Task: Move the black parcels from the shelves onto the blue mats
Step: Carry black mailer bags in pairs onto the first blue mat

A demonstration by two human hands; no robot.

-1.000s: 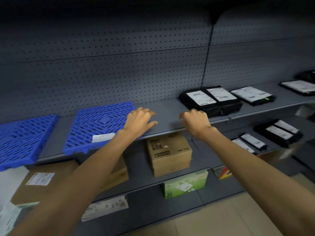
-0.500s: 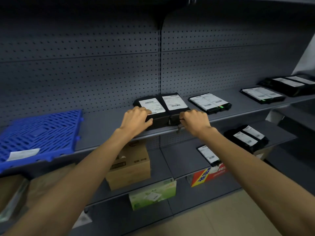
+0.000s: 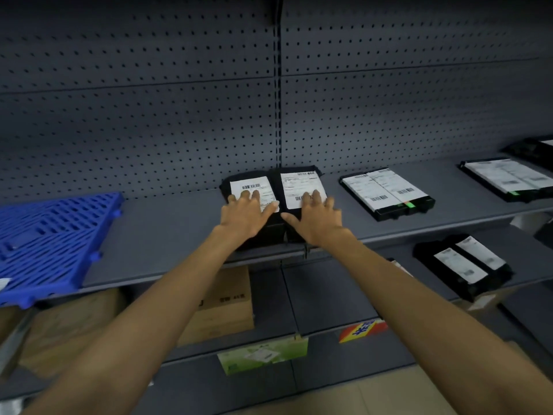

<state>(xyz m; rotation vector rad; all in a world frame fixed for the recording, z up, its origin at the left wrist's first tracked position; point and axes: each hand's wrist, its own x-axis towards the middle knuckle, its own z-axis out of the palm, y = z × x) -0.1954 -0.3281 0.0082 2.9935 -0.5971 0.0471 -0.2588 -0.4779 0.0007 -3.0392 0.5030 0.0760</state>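
Left black parcel (image 3: 252, 183) and right black parcel (image 3: 300, 182) touching side by side on grey shelf (image 3: 167, 232), labels up. Left hand (image 3: 247, 215) flat on former, fingers spread; right hand (image 3: 315, 218) likewise on latter. Blue mat (image 3: 51, 244) well left, same shelf.

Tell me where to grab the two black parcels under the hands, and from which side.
Probably the outer long edges: left hand on the left parcel, right hand on the right parcel, squeezing them together. Come from the front: they lie flat, side by side near the shelf lip, with the pegboard behind.
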